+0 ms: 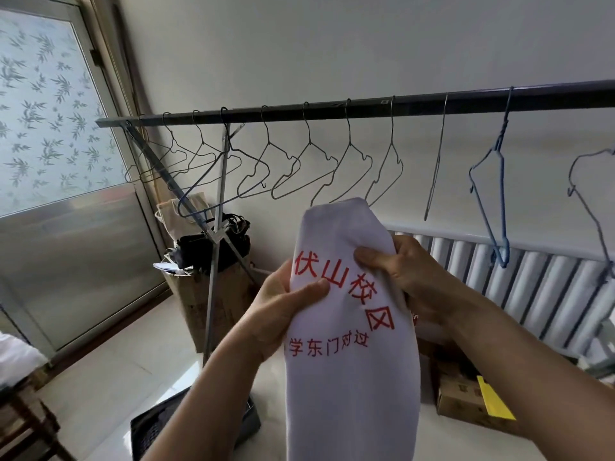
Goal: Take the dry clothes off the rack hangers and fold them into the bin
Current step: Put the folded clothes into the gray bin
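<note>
Hands gripped a white shirt [349, 361] with red print, left hand [279, 311] and right hand [399, 274] pinching its sides below bare hangers [299, 168] on the rack bar [332, 109].

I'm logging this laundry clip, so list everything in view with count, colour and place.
white garment: one, white with red print, centre, held up
rack bar: one, dark, across the top
wire hangers: about ten, grey and blue, bare, on the bar
bin: one, dark, floor below left
cardboard boxes: several, brown, on the floor
radiator: one, white, right wall
door: one, frosted leaf pattern, left
left hand: grips garment's left edge
right hand: grips garment's right edge
</note>
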`<state>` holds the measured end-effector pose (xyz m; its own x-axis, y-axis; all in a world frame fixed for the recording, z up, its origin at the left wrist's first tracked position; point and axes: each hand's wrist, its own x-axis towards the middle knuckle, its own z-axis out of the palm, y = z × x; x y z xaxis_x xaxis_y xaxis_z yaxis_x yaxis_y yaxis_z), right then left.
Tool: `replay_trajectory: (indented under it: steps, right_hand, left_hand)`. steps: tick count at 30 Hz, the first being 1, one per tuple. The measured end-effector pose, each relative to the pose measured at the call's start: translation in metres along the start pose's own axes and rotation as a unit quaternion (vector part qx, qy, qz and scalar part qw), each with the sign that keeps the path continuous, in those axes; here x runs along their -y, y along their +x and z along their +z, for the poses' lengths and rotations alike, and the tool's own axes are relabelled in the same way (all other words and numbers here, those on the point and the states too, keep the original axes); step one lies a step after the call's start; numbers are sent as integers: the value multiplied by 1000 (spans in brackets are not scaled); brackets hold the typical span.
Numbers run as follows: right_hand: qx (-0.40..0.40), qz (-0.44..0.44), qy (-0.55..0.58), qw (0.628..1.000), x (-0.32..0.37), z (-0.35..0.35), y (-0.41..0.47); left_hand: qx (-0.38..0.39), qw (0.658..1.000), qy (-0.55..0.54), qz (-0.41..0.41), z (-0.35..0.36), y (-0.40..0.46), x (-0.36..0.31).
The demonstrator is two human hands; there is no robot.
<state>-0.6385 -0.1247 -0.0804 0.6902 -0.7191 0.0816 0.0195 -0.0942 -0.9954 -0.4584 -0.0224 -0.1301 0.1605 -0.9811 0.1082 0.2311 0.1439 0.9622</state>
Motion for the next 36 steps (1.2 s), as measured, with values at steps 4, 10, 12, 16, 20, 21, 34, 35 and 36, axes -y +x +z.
replay_trajectory:
  steps: [4, 10, 12, 16, 20, 21, 34, 35, 36]
  right_hand:
    - [-17, 44, 2, 999, -9, 0, 7]
    - [-7, 40, -70, 997, -34, -5, 6]
    - [39, 20, -79, 996, -40, -7, 5]
    - [14, -2, -179, 984, -40, -8, 4]
    - [25, -37, -249, 967, -31, -15, 2]
    - [30, -47, -268, 962, -31, -16, 1]
    - [13, -23, -2, 1000, -10, -14, 9]
    - [4, -25, 7, 1000, -8, -13, 11]
    - [-4, -24, 22, 999, -6, -14, 13]
  left_hand:
    - [-96, 993, -15, 60, 10, -1, 3]
    - [-174, 974, 72, 128, 15, 0, 2]
    - [-185, 971, 101, 115, 16, 0, -1]
    - [-145, 965, 213, 38, 5, -2, -12]
    - [-57, 920, 388, 18, -8, -6, -25]
    - [-46, 906, 421, 26, -9, -7, -27]
    - [-100, 993, 56, -13, -4, -10, -38]
    - [-65, 997, 40, -16, -7, -10, -31]
    - [-32, 998, 41, -18, -8, -12, -25]
